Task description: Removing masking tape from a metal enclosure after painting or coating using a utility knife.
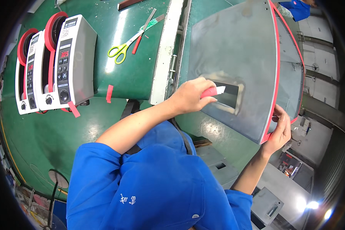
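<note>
My left hand (191,96) is closed around a small red-wrapped piece (209,92) with a flat white tip. It hovers at or just over a rectangular cutout (229,96) in a large grey metal panel (237,50); contact is hard to tell. Pale smudges ring that opening. Red tape (276,50) runs along the panel's right edge, which belongs to a box-like housing. At its near right corner my right hand (278,132) grips the taped edge, fingers curled over it and thumb below.
Two white tape dispensers (74,61) with red rolls stand at the left on a green bench (134,84). Yellow-handled scissors (120,51) lie beside a red-handled tool (137,44). Red tape strips (109,94) hang at the bench edge. Another person's blue sleeve (297,9) shows at far right.
</note>
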`<state>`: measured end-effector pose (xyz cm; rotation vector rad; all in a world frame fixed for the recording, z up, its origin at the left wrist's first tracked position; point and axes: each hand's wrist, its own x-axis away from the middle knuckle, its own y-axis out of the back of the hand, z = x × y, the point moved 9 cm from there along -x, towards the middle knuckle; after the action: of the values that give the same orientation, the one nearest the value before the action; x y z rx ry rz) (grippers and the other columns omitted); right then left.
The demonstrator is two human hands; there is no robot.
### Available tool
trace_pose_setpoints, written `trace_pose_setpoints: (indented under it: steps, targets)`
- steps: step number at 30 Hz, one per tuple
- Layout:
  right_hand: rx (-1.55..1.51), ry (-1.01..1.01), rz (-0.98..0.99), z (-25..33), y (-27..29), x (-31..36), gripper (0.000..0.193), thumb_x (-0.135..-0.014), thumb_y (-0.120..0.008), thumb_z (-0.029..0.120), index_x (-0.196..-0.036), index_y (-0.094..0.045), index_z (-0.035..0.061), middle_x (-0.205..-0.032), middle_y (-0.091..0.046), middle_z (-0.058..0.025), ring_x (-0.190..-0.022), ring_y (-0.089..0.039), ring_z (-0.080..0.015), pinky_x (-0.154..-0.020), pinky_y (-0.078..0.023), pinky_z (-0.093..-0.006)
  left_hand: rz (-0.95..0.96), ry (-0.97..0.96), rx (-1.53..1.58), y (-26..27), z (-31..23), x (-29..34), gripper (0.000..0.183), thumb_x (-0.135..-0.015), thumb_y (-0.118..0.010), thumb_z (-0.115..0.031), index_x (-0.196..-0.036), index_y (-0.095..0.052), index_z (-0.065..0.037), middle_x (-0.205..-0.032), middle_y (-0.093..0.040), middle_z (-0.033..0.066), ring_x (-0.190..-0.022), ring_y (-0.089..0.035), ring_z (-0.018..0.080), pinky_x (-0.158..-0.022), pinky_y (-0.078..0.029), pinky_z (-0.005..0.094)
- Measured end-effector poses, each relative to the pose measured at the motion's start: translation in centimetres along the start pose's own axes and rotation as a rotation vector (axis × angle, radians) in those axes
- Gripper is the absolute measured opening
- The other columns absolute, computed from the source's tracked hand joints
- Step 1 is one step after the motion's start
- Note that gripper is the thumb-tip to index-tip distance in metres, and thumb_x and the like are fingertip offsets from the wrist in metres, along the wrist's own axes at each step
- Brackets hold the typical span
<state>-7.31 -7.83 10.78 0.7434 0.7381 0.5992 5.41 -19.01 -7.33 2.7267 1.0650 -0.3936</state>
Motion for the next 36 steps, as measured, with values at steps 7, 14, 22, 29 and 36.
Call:
trace_pose_setpoints:
  steps: [7,14,22,29,36]
  targets:
    - [-0.028,-0.001,0.007,-0.2,-0.1,0.0,0.029,-0.089,-0.039,0.016,-0.092,-0.059,-0.0042,-0.079,-0.063,-0.0094,-0.075,-0.056,-0.0131,-0.066,-0.039,-0.0244,0.111,0.606,1.022,-2.7,-0.6,0.1,0.029,-0.086,-0.051,-0.025,-0.100,-0.048,0.000,-0.086,-0.055,0.0064,-0.069,-0.054,0.0129,-0.057,-0.042,0.0234]
    - [-0.005,-0.024,-0.003,0.0,0.1,0.2,0.029,-0.089,-0.039,0.016,-0.093,-0.059,-0.0035,-0.081,-0.063,-0.0099,-0.076,-0.057,-0.0134,-0.066,-0.039,-0.0245,-0.140,0.785,1.460,-2.8,-3.6,0.0,0.030,-0.087,-0.047,-0.022,-0.106,-0.046,0.001,-0.103,-0.050,0.0099,-0.079,-0.053,0.0165,-0.055,-0.043,0.0230]
    - [-0.080,0.007,-0.008,-0.3,0.4,-0.4,0.020,-0.085,-0.043,0.006,-0.090,-0.059,-0.0056,-0.079,-0.061,-0.0119,-0.075,-0.059,-0.0167,-0.072,-0.047,-0.0282,-0.132,0.695,1.196,-1.9,-3.1,-0.7,0.032,-0.089,-0.044,-0.021,-0.109,-0.046,0.003,-0.104,-0.054,0.0122,-0.071,-0.056,0.0108,-0.054,-0.047,0.0210]
    - [-0.144,0.064,-0.055,-0.2,1.0,-0.5,0.017,-0.083,-0.045,0.002,-0.085,-0.060,-0.0064,-0.074,-0.061,-0.0131,-0.067,-0.060,-0.0173,-0.066,-0.048,-0.0267,0.099,0.483,0.500,0.1,-1.0,-0.8,0.037,-0.092,-0.035,-0.030,-0.115,-0.045,-0.002,-0.080,-0.053,0.0030,-0.057,-0.041,0.0040,-0.048,-0.032,0.0169]
    - [-0.114,0.021,-0.030,-0.2,0.6,-0.2,0.018,-0.084,-0.043,0.003,-0.086,-0.059,-0.0067,-0.077,-0.062,-0.0127,-0.073,-0.061,-0.0176,-0.068,-0.048,-0.0272,0.187,0.099,0.108,1.0,-2.0,-1.1,0.032,-0.084,-0.053,-0.024,-0.106,-0.051,-0.002,-0.082,-0.054,0.0055,-0.070,-0.050,0.0126,-0.063,-0.040,0.0260]
